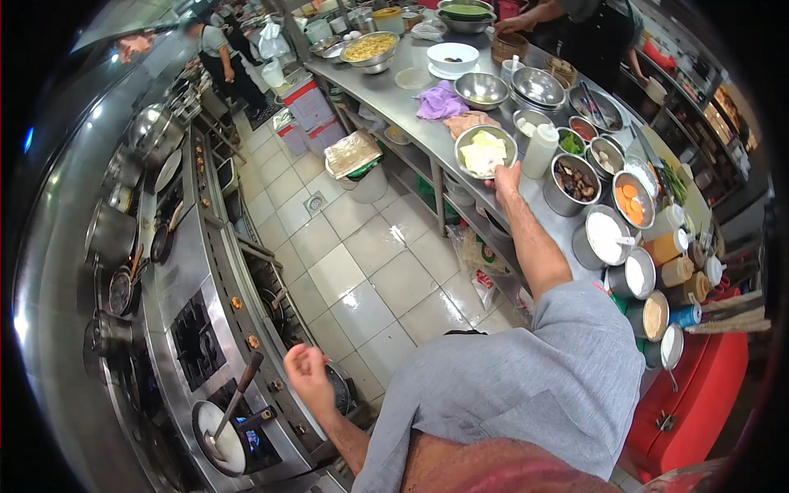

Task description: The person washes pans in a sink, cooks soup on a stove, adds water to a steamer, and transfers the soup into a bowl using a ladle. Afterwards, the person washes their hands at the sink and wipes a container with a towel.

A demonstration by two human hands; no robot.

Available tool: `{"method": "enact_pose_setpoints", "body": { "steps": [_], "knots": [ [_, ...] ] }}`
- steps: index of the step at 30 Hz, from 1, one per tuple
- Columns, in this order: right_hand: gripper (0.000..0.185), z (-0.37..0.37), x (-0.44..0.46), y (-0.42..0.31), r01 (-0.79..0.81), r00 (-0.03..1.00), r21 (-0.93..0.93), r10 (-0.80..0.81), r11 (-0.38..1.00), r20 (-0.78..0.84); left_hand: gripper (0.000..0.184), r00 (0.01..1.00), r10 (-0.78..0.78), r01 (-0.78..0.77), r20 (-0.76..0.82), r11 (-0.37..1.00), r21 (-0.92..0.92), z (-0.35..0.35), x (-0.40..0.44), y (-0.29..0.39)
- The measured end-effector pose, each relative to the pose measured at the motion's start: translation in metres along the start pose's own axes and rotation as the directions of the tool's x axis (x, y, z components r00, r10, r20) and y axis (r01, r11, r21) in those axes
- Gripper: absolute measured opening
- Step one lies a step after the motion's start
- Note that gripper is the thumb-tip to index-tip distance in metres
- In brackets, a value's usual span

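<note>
My right hand (pixel 507 178) grips the rim of a metal bowl (pixel 462 168) at the edge of the steel counter. Pale yellow and white cut pieces (pixel 483 153), perhaps cabbage, lie in the bowl. My left hand (pixel 309 376) hangs beside the stove front, fingers loosely curled and holding nothing. The nearest thing to it is a wok (pixel 233 427) on a burner, with a ladle (pixel 226 415) resting in pale contents. Around my right hand stand a white squeeze bottle (pixel 540 151), a pot of dark mushroom-like pieces (pixel 573 182) and a bowl of orange slices (pixel 630 197).
The steel counter (pixel 386 99) carries bowls, a purple cloth (pixel 441 99) and several bottles. A co-worker's hand (pixel 516 22) touches a bamboo steamer (pixel 509 48) across it. Another person (pixel 220 62) stands far down the tiled aisle (pixel 345 246). A covered bucket (pixel 366 179) sits beneath the counter edge.
</note>
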State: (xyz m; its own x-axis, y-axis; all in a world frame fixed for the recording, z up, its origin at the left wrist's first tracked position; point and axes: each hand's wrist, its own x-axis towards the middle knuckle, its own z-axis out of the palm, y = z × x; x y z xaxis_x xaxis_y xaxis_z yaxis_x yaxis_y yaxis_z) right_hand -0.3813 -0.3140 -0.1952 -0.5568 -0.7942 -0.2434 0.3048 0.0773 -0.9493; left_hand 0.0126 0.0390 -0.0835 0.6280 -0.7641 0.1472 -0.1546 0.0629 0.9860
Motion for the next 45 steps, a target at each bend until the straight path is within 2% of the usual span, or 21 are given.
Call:
{"method": "enact_pose_setpoints", "body": {
  "steps": [4,6,9,12,17,19,21,22,23,25,26,28,29,30,31,32,33,34,38,42,45],
  "knots": [
    [0.038,0.048,-0.074,-0.029,0.124,0.903,-0.172,-0.039,0.977,0.428,0.013,0.967,-0.152,0.145,0.203,0.988,0.05,0.017,0.012,-0.006],
    [0.04,0.086,-0.137,-0.048,0.129,0.723,-0.224,0.063,0.966,0.688,0.018,0.955,-0.219,0.193,0.201,0.971,0.142,0.017,0.023,0.006],
    [0.039,0.14,-0.245,-0.06,0.103,0.355,-0.21,0.162,0.972,0.921,0.026,0.958,-0.255,0.254,0.131,0.967,0.019,-0.004,0.025,0.035],
    [0.045,0.176,-0.337,-0.051,-0.022,-0.014,-0.288,0.288,0.957,0.958,0.027,0.973,-0.231,0.231,-0.015,0.973,-0.013,-0.049,0.019,0.057],
    [0.044,0.208,-0.486,-0.03,-0.018,-0.405,-0.315,0.282,0.949,0.87,0.022,0.903,-0.183,0.202,-0.388,0.979,0.009,-0.152,-0.013,0.077],
    [0.051,0.223,-0.531,-0.016,0.041,-0.579,-0.236,0.216,0.971,0.787,0.017,0.846,-0.083,0.151,-0.526,0.985,0.087,-0.202,-0.026,0.085],
    [0.061,0.252,-0.557,0.027,0.273,-0.688,0.158,0.078,0.949,0.721,0.015,0.804,-0.054,0.153,-0.593,0.981,0.119,-0.262,-0.033,0.087],
    [0.067,0.261,-0.568,0.034,0.47,-0.722,0.5,-0.009,0.727,0.692,0.015,0.788,-0.051,0.196,-0.614,0.965,0.172,-0.29,-0.034,0.092],
    [0.067,0.267,-0.574,0.053,0.456,-0.732,0.511,-0.019,0.729,0.681,0.015,0.772,-0.046,0.24,-0.634,0.945,0.223,-0.316,-0.034,0.098],
    [0.067,0.275,-0.581,0.105,0.66,-0.748,0.751,0.077,-0.014,0.659,0.015,0.745,-0.036,0.408,-0.666,0.815,0.412,-0.372,-0.027,0.096],
    [0.067,0.279,-0.588,0.122,0.653,-0.755,0.757,0.067,-0.01,0.652,0.02,0.736,-0.021,0.449,-0.677,0.763,0.465,-0.395,-0.02,0.093],
    [0.069,0.286,-0.595,0.148,0.784,-0.563,0.62,0.439,0.014,0.701,0.022,0.738,-0.009,0.511,-0.675,0.661,0.55,-0.431,-0.006,0.085],
    [0.069,0.292,-0.594,0.158,0.783,-0.564,0.621,0.44,0.017,0.699,0.023,0.745,-0.008,0.561,-0.668,0.55,0.619,-0.449,0.003,0.076],
    [0.064,0.298,-0.59,0.167,0.788,-0.59,0.599,0.454,0.143,0.668,0.025,0.756,0.079,0.583,-0.65,0.371,0.723,-0.478,0.013,0.052],
    [0.059,0.301,-0.588,0.173,0.782,-0.616,0.565,0.464,0.264,0.636,0.025,0.755,0.072,0.586,-0.652,0.372,0.72,-0.49,0.02,0.044],
    [0.059,0.3,-0.59,0.167,0.783,-0.615,0.563,0.469,0.265,0.634,0.025,0.75,0.069,0.624,-0.658,0.256,0.738,-0.498,0.025,0.039],
    [0.054,0.296,-0.591,0.154,0.802,-0.583,0.336,0.525,0.494,0.62,0.026,0.746,0.069,0.651,-0.662,0.135,0.747,-0.503,0.03,0.035],
    [0.049,0.293,-0.592,0.145,0.748,-0.563,0.067,0.577,0.66,0.591,0.026,0.748,0.068,0.649,-0.661,0.136,0.749,-0.505,0.033,0.032],
    [0.041,0.279,-0.591,0.139,0.578,-0.578,-0.306,0.644,0.757,0.502,0.024,0.752,0.058,0.658,-0.657,0.0,0.753,-0.511,0.044,0.006],
    [0.046,0.273,-0.591,0.131,0.515,-0.608,-0.378,0.639,0.769,0.472,0.021,0.76,0.172,0.648,-0.626,-0.129,0.751,-0.516,0.044,-0.026],
    [0.047,0.276,-0.587,0.115,0.521,-0.615,-0.344,0.622,0.782,0.485,0.017,0.717,0.289,0.679,-0.634,-0.084,0.729,-0.513,0.043,-0.027]
  ]
}}
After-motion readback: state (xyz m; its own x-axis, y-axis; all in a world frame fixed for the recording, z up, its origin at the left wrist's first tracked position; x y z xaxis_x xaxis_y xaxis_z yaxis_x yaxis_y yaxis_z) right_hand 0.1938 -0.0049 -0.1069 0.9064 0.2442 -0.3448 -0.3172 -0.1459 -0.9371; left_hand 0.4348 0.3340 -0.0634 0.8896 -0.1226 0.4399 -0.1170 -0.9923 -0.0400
